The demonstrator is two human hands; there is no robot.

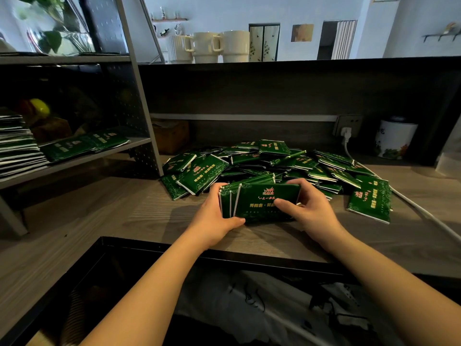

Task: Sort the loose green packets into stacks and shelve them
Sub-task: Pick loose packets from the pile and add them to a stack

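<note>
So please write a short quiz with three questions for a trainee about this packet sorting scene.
1. True or false: both hands grip the same bundle of packets.
2. Where do finished stacks lie? A) on the shelf at the left B) beside the mugs C) in the white jar
3. What is plugged into the socket?

Key: 1 true: left hand and right hand hold it. 2 A. 3 a white cable.

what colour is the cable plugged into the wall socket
White. The cable runs from the wall socket across the counter; head view.
</note>
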